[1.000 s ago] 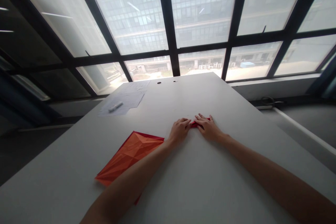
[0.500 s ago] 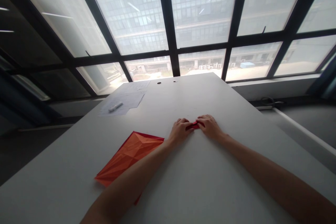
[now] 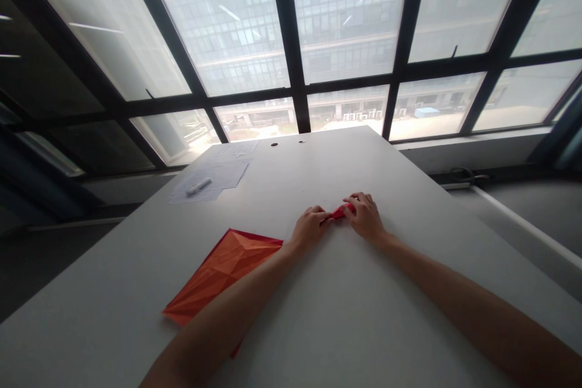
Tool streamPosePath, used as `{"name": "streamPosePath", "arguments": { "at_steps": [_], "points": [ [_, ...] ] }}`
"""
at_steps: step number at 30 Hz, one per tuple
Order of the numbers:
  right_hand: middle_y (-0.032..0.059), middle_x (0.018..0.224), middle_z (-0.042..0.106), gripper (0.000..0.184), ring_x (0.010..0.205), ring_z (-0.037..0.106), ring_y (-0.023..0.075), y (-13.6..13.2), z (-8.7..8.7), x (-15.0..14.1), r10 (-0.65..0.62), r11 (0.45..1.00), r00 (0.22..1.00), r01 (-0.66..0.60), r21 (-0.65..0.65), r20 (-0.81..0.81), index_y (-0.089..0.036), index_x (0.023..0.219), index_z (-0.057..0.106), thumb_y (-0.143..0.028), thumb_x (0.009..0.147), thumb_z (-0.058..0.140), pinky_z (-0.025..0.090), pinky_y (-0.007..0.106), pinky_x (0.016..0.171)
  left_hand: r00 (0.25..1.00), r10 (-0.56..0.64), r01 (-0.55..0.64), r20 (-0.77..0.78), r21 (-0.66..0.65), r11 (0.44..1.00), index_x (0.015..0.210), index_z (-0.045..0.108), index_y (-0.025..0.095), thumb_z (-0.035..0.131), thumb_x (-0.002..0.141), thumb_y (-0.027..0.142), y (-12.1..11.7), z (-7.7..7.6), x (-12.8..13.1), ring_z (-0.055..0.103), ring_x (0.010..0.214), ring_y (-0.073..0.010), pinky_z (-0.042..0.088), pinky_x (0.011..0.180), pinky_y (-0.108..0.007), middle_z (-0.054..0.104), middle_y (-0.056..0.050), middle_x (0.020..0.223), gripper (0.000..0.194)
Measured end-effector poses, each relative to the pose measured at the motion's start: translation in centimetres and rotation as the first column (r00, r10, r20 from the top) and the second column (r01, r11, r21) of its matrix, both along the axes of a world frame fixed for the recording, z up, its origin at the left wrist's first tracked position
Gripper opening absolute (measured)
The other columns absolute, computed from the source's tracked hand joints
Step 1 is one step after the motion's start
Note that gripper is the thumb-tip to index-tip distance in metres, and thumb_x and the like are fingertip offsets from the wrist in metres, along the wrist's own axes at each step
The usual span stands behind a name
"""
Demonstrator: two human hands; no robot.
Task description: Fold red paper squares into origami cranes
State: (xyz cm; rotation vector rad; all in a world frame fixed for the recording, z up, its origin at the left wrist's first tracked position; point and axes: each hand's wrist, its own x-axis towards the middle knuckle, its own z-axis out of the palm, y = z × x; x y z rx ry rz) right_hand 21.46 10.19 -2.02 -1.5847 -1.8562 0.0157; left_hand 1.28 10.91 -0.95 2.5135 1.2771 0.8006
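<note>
Between my two hands is a small, narrow piece of folded red paper (image 3: 337, 213), just above or on the white table (image 3: 291, 327). My left hand (image 3: 310, 225) pinches its left end, fingers curled over it. At its right end, my right hand (image 3: 365, 214) has its fingers bent round the paper, which partly covers it. Left of my left forearm lies a larger creased sheet of orange paper (image 3: 218, 273) with a red edge showing. My forearm hides part of that sheet.
White printed papers (image 3: 227, 173) lie at the table's far left, with a white marker-like stick (image 3: 199, 187) on top. Two small holes show near the table's far edge. Tall dark-framed windows (image 3: 297, 97) stand behind it.
My right hand has tilted and shifted slightly upward, so more of the folded red paper shows between the hands. My left hand keeps its grip. The orange sheet stays in place.
</note>
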Motion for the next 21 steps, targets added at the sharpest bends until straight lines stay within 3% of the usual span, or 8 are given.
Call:
{"name": "streamPosePath", "arguments": {
  "at_steps": [5,10,12,14,17,21],
  "points": [
    [0.0075,0.121,0.061,0.025,0.115,0.05,0.0243,-0.19,-0.29,0.0,0.158,0.982,0.984,-0.148,-0.121,0.078,-0.026,0.112,0.071,-0.034,0.093,0.056,0.038,0.037,0.1,0.998,0.062,-0.062,0.0,-0.05,0.997,0.086,0.077,0.024,0.043,0.099,0.045,-0.06,-0.04,0.21,0.062,0.082,-0.0176,0.047,0.079,-0.029,0.067,-0.004,0.09,0.041],
    [0.0034,0.128,0.06,0.027,0.121,0.05,0.0228,0.02,-0.2,0.1,0.322,0.943,0.943,-0.312,-0.116,0.085,-0.032,0.115,0.07,-0.028,0.091,0.058,0.037,0.036,0.103,0.984,0.175,-0.175,-0.031,0.015,0.985,0.11,0.072,0.027,0.057,0.092,0.04,0.14,-0.31,0.2,0.058,0.1,-0.0225,0.044,0.091,-0.035,0.065,-0.005,0.104,0.027],
    [0.0056,0.133,0.058,0.035,0.124,0.048,0.0241,-0.01,-0.18,0.0,0.289,0.954,0.952,-0.278,-0.11,0.1,-0.03,0.125,0.064,-0.029,0.09,0.059,0.036,0.037,0.105,0.981,0.173,-0.172,-0.084,0.022,0.985,0.112,0.072,0.031,0.058,0.091,0.041,0.14,-0.37,0.18,0.056,0.106,-0.0243,0.042,0.094,-0.038,0.064,-0.005,0.11,0.027],
    [0.0109,0.137,0.055,0.048,0.126,0.046,0.0268,-0.1,-0.27,-0.1,0.169,0.983,0.98,-0.16,-0.091,0.106,-0.023,0.135,0.056,-0.034,0.09,0.061,0.035,0.039,0.106,0.985,0.144,-0.143,-0.099,0.01,0.99,0.113,0.071,0.033,0.058,0.091,0.042,0.1,-0.37,0.18,0.055,0.109,-0.0252,0.041,0.096,-0.04,0.064,-0.005,0.112,0.027],
    [0.0168,0.137,0.053,0.055,0.127,0.043,0.0317,-0.2,-0.57,-0.16,0.001,0.995,0.994,0.01,-0.097,0.113,-0.015,0.134,0.055,-0.045,0.088,0.063,0.034,0.044,0.106,0.991,0.127,-0.129,-0.051,-0.027,0.991,0.117,0.068,0.03,0.063,0.088,0.041,0.06,-0.29,0.17,0.055,0.112,-0.0268,0.041,0.098,-0.041,0.066,-0.005,0.114,0.032],
    [0.0148,0.136,0.053,0.043,0.13,0.041,0.0316,-0.08,-0.95,-0.09,0.034,0.989,0.993,-0.018,-0.145,0.111,-0.018,0.118,0.065,-0.048,0.087,0.064,0.033,0.045,0.107,0.994,0.083,-0.078,0.068,-0.067,0.995,0.115,0.064,0.028,0.069,0.083,0.032,0.24,-0.33,0.1,0.057,0.114,-0.0259,0.04,0.102,-0.043,0.069,-0.002,0.114,0.033]
  ]
}}
